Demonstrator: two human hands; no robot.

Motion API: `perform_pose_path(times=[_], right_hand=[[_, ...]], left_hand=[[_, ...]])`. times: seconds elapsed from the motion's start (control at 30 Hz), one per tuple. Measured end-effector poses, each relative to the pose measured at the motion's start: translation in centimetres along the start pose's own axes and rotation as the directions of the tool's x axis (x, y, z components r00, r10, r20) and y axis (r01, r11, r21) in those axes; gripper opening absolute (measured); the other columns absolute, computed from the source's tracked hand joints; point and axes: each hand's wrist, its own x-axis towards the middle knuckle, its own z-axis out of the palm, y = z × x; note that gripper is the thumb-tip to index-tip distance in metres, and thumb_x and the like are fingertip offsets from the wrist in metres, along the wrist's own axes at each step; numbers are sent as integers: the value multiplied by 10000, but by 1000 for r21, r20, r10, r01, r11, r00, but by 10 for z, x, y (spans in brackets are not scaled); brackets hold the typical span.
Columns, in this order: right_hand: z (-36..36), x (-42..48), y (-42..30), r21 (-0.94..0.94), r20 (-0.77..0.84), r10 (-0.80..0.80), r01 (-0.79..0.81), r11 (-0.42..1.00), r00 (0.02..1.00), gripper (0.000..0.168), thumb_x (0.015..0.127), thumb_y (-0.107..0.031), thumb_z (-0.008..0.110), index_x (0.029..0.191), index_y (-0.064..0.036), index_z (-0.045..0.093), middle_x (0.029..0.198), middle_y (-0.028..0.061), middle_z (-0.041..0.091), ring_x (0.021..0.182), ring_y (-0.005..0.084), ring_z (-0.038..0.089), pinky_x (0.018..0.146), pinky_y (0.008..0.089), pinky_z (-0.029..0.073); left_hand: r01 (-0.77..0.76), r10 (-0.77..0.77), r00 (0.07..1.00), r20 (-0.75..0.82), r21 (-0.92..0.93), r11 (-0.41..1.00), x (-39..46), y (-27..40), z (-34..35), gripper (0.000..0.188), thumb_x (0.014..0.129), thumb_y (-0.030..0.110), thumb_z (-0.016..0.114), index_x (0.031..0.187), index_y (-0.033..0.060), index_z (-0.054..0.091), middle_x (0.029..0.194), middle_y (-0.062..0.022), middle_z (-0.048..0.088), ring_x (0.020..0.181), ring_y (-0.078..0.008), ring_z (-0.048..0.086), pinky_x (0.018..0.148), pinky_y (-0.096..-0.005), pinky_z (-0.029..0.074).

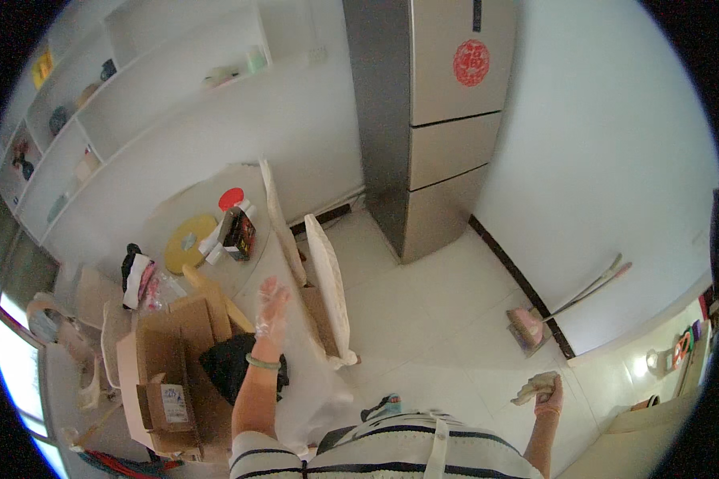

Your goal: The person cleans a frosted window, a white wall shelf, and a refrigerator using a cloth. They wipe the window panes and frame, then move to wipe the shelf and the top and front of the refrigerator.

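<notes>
My left hand (272,308) appears to be in a thin clear plastic glove, with a green bangle on the wrist. It is over the near side of the covered table (299,389), fingers slightly apart and nothing seen in them. Below that forearm lies a black bag or cloth (227,362), beside an opened cardboard box (156,341). Out to the right, above the floor, my right hand (551,398) grips a crumpled pale cloth (533,388). Farther along the table a small dark printed box (239,233) stands among white items, close to a round yellow disc (187,244).
White-covered chairs (329,281) line the table's right side. Beyond them stands a steel-coloured refrigerator (449,149). A pink dustpan (527,326) with long handles leans at the right wall. Wall shelves (138,135) are at upper left, and a counter (653,419) is at lower right.
</notes>
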Motion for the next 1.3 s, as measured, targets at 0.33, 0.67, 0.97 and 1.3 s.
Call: perform_pose_path(times=[0.33, 0.67, 0.97, 1.3], right_hand=[[150, 211, 45, -207, 357, 193, -125, 970, 914, 364, 843, -318, 638, 1040, -20, 573, 814, 78, 621, 693, 211, 618, 594, 347, 537], [456, 284, 121, -815, 395, 518, 29, 579, 758, 245, 797, -229, 622, 1000, -92, 611, 889, 38, 596, 628, 108, 474, 519, 233, 347], [659, 262, 207, -729, 685, 627, 328, 601, 372, 249, 836, -150, 615, 1050, -24, 621, 956, 49, 636, 831, 148, 593, 702, 283, 484], [825, 205, 383, -787, 446, 882, 537, 304, 154, 292, 843, -315, 651, 925, -36, 680, 846, 41, 659, 732, 129, 562, 621, 304, 451]], left_hand=[[25, 32, 970, -242, 227, 973, 202, -19, 33, 635, 812, -29, 618, 1380, 5, 336, 1369, -128, 421, 1173, -234, 482, 886, -315, 446], [226, 262, 912, -316, 920, 321, 358, -84, -75, 623, 699, 396, 743, 1112, -36, 566, 1112, -230, 608, 1022, -349, 600, 832, -391, 479], [324, 122, 934, -337, 939, 112, 444, -57, 39, 483, 705, 375, 734, 1000, 15, 606, 947, -170, 660, 881, -342, 637, 776, -416, 504], [211, 224, 958, -181, 971, -115, 486, -92, 1, 278, 751, 212, 609, 995, 81, 586, 907, -144, 636, 815, -313, 635, 708, -418, 515]])
